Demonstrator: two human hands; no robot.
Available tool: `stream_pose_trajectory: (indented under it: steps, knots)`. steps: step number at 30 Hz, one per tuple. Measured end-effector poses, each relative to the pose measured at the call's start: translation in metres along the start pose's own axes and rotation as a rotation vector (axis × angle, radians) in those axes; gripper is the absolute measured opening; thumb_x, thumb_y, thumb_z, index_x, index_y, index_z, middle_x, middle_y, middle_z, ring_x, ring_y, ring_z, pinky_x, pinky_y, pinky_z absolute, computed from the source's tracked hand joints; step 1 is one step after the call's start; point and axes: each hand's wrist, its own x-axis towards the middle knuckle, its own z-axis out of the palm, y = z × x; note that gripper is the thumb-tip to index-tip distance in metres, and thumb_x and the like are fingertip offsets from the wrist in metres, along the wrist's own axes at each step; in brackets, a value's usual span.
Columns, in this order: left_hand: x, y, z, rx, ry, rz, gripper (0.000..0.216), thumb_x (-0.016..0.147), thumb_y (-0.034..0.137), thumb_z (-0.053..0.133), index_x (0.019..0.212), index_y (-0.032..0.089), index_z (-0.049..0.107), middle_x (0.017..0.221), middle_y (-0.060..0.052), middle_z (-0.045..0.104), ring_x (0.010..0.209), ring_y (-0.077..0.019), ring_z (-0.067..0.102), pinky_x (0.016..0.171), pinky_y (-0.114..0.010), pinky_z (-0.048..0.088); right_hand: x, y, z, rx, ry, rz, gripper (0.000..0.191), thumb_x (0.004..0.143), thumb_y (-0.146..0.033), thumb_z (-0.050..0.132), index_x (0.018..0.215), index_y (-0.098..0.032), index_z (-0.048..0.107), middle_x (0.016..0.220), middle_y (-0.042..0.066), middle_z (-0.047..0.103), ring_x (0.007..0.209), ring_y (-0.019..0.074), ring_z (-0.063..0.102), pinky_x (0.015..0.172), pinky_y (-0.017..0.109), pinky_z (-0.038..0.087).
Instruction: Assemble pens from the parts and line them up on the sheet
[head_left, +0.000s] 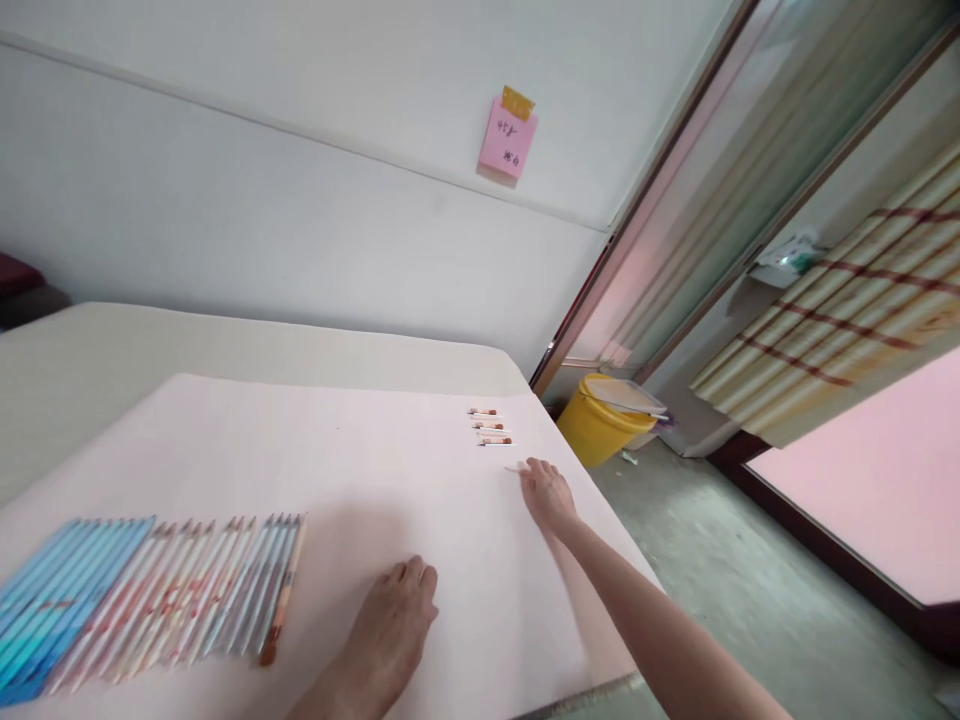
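Observation:
At the right side of the pale table sheet (420, 540), my right hand (547, 490) is closed on a thin white stick (513, 469), whose tip sticks out to the left. Just beyond it lie several small pens (492, 427) with brown ends, in short rows beside thin white sticks. My left hand (396, 622) rests nearer to me with its fingers curled; whether anything is inside cannot be seen. Left of it lies a row of slim pens (180, 590) in pink, white and grey. An orange-brown pen (283, 592) ends this row.
A pack of blue pens (67, 600) lies at the far left. Behind the table (225, 338) stands a white wall with a pink note (508, 138) taped on it. A yellow bin (600, 420) stands on the floor past the right edge, near a curtain (847, 300).

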Motion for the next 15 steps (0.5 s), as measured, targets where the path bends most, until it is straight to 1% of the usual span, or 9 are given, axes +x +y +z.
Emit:
stream_pose_trajectory:
  steps: [2,5,7,8,9,11,13,15]
  knots:
    - [-0.002,0.000,0.003,0.023,0.008,0.008,0.027,0.081,0.007,0.039,0.098,0.017,0.057,0.100,-0.009,0.057,0.094,-0.0233,0.053,0.083,-0.039,0.041,0.005,0.004,-0.004,0.006,0.000,0.016,0.020,0.088,-0.021,0.041,0.099,-0.020,0.057,0.099,0.009,0.059,0.090,0.0212,0.049,0.075,0.030,0.033]
    - [-0.004,-0.001,0.004,0.013,0.021,0.008,0.029,0.080,0.005,0.038,0.097,0.018,0.058,0.100,-0.008,0.058,0.093,-0.0240,0.053,0.082,-0.040,0.041,0.014,0.004,-0.011,0.031,-0.011,0.027,0.017,0.085,-0.017,0.043,0.086,-0.018,0.059,0.096,0.010,0.060,0.089,0.0211,0.051,0.073,0.029,0.033]
    - [-0.004,-0.001,0.001,-0.085,0.027,-0.015,0.027,0.079,0.007,0.039,0.096,0.018,0.058,0.101,-0.008,0.058,0.095,-0.0240,0.053,0.084,-0.039,0.040,0.015,-0.006,-0.015,0.062,-0.022,0.009,0.018,0.085,-0.015,0.041,0.084,-0.018,0.059,0.091,0.009,0.060,0.086,0.0203,0.052,0.072,0.028,0.034]
    - [-0.003,0.000,-0.002,-0.183,0.029,-0.037,0.026,0.079,0.008,0.041,0.097,0.018,0.057,0.102,-0.009,0.059,0.096,-0.0235,0.054,0.085,-0.039,0.040,0.013,-0.015,-0.018,0.084,-0.031,-0.010,0.019,0.085,-0.015,0.040,0.085,-0.018,0.058,0.089,0.008,0.061,0.083,0.0194,0.053,0.070,0.027,0.035]
    - [-0.002,0.000,-0.006,-0.317,0.026,-0.065,0.026,0.079,0.012,0.044,0.100,0.018,0.057,0.105,-0.009,0.059,0.097,-0.0227,0.054,0.086,-0.037,0.040,0.008,-0.027,-0.020,0.110,-0.045,-0.038,0.020,0.085,-0.014,0.039,0.087,-0.019,0.058,0.087,0.007,0.061,0.080,0.0182,0.054,0.069,0.026,0.036]
    - [0.000,0.000,-0.015,-0.682,0.016,-0.156,0.030,0.079,0.022,0.050,0.108,0.018,0.053,0.110,-0.010,0.058,0.098,-0.0212,0.056,0.086,-0.034,0.041,-0.008,-0.058,-0.023,0.172,-0.082,-0.114,0.021,0.086,-0.015,0.038,0.092,-0.021,0.057,0.087,0.003,0.063,0.075,0.0156,0.056,0.067,0.024,0.038]
    - [0.003,-0.002,-0.023,-1.103,0.025,-0.326,0.039,0.078,0.035,0.054,0.113,0.018,0.050,0.111,-0.011,0.059,0.096,-0.0204,0.058,0.083,-0.033,0.043,-0.032,-0.094,-0.027,0.233,-0.122,-0.206,0.018,0.086,-0.019,0.042,0.093,-0.023,0.057,0.088,0.000,0.064,0.077,0.0140,0.058,0.068,0.021,0.040]
    - [0.005,-0.005,-0.027,-1.476,0.090,-0.503,0.041,0.077,0.045,0.055,0.108,0.018,0.052,0.108,-0.011,0.061,0.094,-0.0199,0.060,0.080,-0.032,0.046,-0.059,-0.127,-0.031,0.292,-0.161,-0.307,0.014,0.086,-0.024,0.045,0.092,-0.025,0.058,0.086,-0.002,0.065,0.076,0.0126,0.059,0.067,0.020,0.041]
